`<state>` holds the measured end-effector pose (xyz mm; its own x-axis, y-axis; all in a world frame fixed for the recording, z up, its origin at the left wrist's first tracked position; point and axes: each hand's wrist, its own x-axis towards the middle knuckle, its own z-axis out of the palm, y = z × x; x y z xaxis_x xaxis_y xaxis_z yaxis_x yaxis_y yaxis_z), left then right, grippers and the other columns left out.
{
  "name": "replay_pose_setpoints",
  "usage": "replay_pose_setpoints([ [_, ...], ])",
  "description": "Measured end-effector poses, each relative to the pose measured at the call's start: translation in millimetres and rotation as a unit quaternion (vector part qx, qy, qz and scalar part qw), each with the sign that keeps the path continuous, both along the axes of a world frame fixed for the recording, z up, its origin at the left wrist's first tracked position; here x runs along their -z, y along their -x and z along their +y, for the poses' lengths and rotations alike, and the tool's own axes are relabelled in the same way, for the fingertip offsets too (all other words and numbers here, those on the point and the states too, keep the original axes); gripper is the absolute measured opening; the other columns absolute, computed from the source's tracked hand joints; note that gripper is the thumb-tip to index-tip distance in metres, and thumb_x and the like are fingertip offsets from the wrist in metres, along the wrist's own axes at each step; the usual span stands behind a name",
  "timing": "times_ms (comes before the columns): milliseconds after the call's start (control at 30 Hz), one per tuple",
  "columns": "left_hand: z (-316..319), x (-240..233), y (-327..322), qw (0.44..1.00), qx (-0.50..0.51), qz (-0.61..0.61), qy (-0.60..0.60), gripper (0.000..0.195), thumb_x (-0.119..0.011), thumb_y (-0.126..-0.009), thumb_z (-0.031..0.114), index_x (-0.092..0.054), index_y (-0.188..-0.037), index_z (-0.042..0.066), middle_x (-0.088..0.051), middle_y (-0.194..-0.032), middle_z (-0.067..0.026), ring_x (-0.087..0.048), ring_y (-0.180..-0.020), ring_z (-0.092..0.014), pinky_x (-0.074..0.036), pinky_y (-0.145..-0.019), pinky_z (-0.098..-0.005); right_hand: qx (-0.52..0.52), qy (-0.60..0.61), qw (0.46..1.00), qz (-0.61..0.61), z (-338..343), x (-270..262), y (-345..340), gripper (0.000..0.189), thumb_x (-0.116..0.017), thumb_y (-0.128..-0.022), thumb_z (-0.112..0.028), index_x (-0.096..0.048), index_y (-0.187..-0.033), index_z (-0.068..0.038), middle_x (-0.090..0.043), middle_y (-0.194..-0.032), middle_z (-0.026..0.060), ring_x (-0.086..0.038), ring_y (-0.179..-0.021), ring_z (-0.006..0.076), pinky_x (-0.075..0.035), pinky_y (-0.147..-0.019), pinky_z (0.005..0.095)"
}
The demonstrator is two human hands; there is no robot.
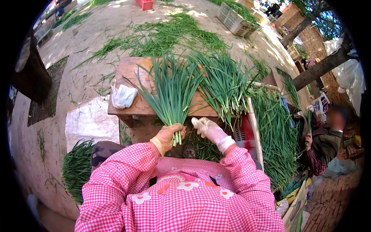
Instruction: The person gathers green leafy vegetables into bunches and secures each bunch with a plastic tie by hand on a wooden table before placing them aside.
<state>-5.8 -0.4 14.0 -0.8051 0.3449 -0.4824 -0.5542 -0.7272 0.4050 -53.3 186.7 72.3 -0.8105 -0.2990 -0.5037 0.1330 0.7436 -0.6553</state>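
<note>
My left hand [166, 137], in a thin pale glove, is closed around the lower stalks of a bunch of garlic chives [174, 95]. The cut white-green ends poke out below the fingers, and the leaves fan away across a low wooden table [127, 69]. Just right of those stalks is my right hand [207, 129], gloved too, with curled fingers and nothing visible in them. It is apart from the bunch. A second pile of chives [226, 84] lies on the table's right side, stalk ends towards me.
A white plastic bag [124, 95] sits on the table's left. Loose chives [272, 130] fill a long container at my right; another bundle [76, 171] stands at my left. Cut leaves [179, 34] litter the ground beyond. At far right a seated person [327, 142] holds chives.
</note>
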Motion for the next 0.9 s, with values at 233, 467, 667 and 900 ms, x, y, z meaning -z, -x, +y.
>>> replay_pose_setpoints([
  [233, 4.5, 1.7, -5.6, 0.998, 0.024, -0.004, 0.055, 0.012, -0.061, -0.081, 0.009, -0.06, -0.085, -0.003, -0.059, -0.072, -0.0052, -0.057, -0.061, -0.012, -0.049, -0.059, -0.0246, 0.211, 0.194, 0.957, -0.04, -30.2, 29.0, 40.9, 0.031, -0.056, -0.087, -0.04, -0.051, -0.075, -0.011, -0.051, -0.06, -0.0037, -0.039, -0.045, 0.0042, -0.03, -0.04, 0.019],
  [467, 1.7, 3.4, -4.7, 0.999, 0.024, -0.005, 0.036, 0.009, -0.06, -0.082, 0.008, -0.06, -0.086, 0.0, -0.061, -0.074, -0.0052, -0.058, -0.062, -0.013, -0.05, -0.059, -0.0251, 0.168, 0.233, 0.954, 0.089, 7.2, 6.7, 34.0, 0.03, -0.051, -0.09, -0.036, -0.048, -0.073, -0.012, -0.043, -0.058, -0.0052, -0.034, -0.046, 0.0041, -0.028, -0.042, 0.0199],
  [667, 2.2, 25.2, -3.6, 0.996, 0.045, 0.027, -0.068, 0.035, -0.066, -0.082, 0.026, -0.055, -0.107, 0.005, -0.061, -0.098, -0.0079, -0.061, -0.086, -0.02, -0.053, -0.076, -0.0329, 0.024, 0.157, 0.987, 0.01, -25.7, 8.0, -24.7, 0.031, -0.06, -0.085, -0.032, -0.054, -0.087, -0.001, -0.05, -0.065, 0.0041, -0.048, -0.06, 0.0143, -0.041, -0.058, 0.03],
  [900, 1.8, 14.9, -4.0, 0.995, 0.088, 0.002, -0.052, 0.028, -0.064, -0.082, 0.016, -0.058, -0.106, 0.003, -0.063, -0.097, -0.0083, -0.062, -0.081, -0.019, -0.053, -0.07, -0.0325, 0.006, 0.133, 0.979, 0.152, -20.9, 25.0, -32.2, 0.036, -0.073, -0.073, -0.028, -0.048, -0.084, -0.005, -0.05, -0.069, 0.0037, -0.049, -0.063, 0.0148, -0.043, -0.06, 0.0281],
])
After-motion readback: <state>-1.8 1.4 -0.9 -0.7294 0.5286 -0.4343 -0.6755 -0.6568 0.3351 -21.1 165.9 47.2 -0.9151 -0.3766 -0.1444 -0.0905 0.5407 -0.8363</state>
